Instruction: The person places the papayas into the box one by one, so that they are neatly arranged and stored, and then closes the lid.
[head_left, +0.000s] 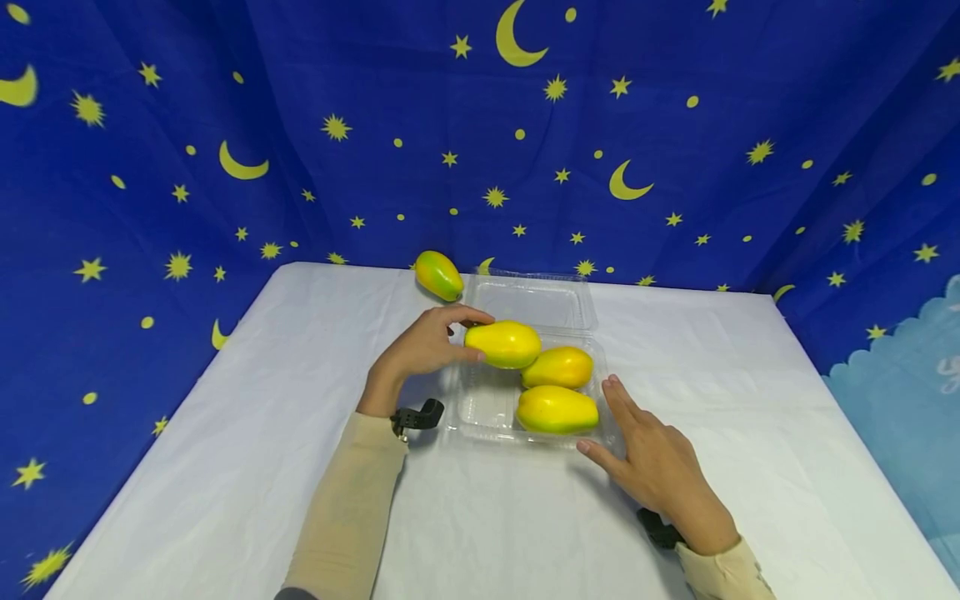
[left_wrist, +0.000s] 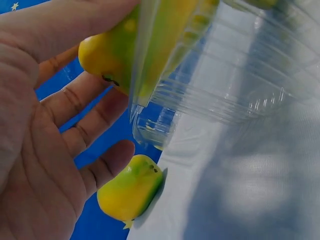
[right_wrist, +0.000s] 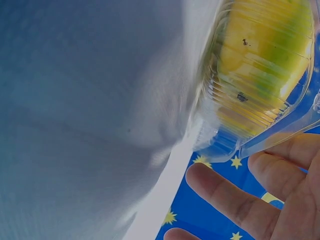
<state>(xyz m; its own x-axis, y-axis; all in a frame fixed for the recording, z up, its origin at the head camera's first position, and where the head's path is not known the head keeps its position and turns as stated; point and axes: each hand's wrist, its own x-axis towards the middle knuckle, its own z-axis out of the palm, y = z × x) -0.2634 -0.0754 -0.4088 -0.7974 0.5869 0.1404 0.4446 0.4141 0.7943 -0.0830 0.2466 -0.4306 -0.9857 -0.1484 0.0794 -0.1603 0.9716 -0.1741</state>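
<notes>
My left hand (head_left: 427, 343) grips a yellow papaya (head_left: 502, 344) by its left end, thumb in front and fingers behind, over the back left of a clear plastic clamshell box (head_left: 486, 408). In the left wrist view, the held papaya (left_wrist: 105, 55) shows partly through the clear wall. Two more papayas, one toward the back (head_left: 558, 367) and one in front (head_left: 557, 410), lie in the right half of the box. Beside the box's right edge, my right hand (head_left: 660, 462) is spread with straight fingers, fingertips right at the rim.
The box's lid (head_left: 531, 302) lies folded open toward the back. A green-yellow papaya (head_left: 438, 276) sits on the white tablecloth (head_left: 480, 517) at the back edge, left of the lid. A blue curtain (head_left: 420, 100) with stars and moons hangs behind the table.
</notes>
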